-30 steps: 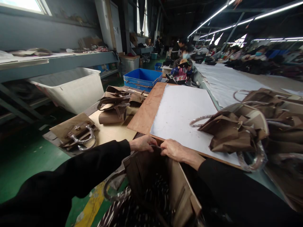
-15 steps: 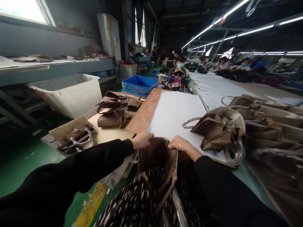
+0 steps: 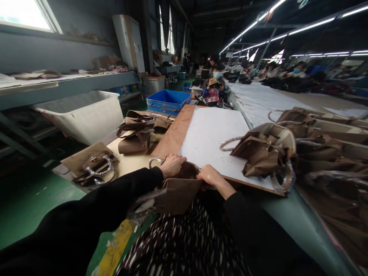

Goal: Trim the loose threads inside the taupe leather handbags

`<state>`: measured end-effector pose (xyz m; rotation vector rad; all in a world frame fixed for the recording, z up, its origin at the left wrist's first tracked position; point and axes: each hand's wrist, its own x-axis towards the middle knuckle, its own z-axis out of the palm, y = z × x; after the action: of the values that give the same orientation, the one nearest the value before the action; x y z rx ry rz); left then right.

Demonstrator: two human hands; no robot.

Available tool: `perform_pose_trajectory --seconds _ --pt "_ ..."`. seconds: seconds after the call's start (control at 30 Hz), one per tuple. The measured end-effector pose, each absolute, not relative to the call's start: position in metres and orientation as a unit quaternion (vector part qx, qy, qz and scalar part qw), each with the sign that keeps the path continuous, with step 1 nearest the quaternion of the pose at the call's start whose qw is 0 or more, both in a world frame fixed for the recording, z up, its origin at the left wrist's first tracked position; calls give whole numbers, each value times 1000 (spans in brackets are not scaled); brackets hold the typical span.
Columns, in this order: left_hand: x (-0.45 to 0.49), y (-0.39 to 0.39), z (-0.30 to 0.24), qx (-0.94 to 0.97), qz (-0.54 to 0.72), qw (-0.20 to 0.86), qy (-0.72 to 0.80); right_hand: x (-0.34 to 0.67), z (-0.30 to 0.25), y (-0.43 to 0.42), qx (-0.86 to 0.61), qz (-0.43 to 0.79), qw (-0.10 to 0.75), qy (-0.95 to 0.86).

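A brown handbag (image 3: 179, 193) lies tilted over my lap, at the near edge of the work board. My left hand (image 3: 173, 165) is closed on its upper left rim. At the right end of the rim, my right hand (image 3: 212, 176) grips the bag, with its fingertips partly hidden. One plastic-wrapped handle of this bag hangs blurred at the lower left, and another loop shows beyond my left wrist. White sheet material (image 3: 215, 134) covers the board in front of my hands. Another brown handbag (image 3: 264, 149) with wrapped handles rests on its right side.
Several brown bags (image 3: 330, 153) are heaped on the right-hand table. More bag pieces (image 3: 135, 142) and a flat bag (image 3: 99, 165) lie at left. Beyond are a blue bin (image 3: 168, 101) and a white tub (image 3: 86, 115). A seated person (image 3: 214, 88) works ahead.
The handbag has turned from upright and open toward me to tilted, its outer panel now facing up. Its handles swung from the lower right to the left. Both hands still hold the rim.
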<state>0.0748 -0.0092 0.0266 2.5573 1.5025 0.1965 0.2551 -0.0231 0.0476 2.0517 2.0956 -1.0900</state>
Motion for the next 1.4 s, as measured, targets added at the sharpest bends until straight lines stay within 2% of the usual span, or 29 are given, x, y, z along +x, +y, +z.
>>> perform_pose_trajectory --seconds 0.13,0.23,0.53,0.9,1.4 --pt "69 -40 25 859 104 158 476 270 48 -66 607 -448 6 656" --pt "71 -65 13 855 129 192 463 282 45 -94 617 -433 9 657" --pt "86 -68 -1 863 155 126 463 287 38 -97 643 -405 4 650" --pt "80 -66 -3 848 138 121 497 279 48 -93 653 -389 26 649" --pt "91 -62 -8 883 162 117 425 281 42 -93 655 -367 28 660"
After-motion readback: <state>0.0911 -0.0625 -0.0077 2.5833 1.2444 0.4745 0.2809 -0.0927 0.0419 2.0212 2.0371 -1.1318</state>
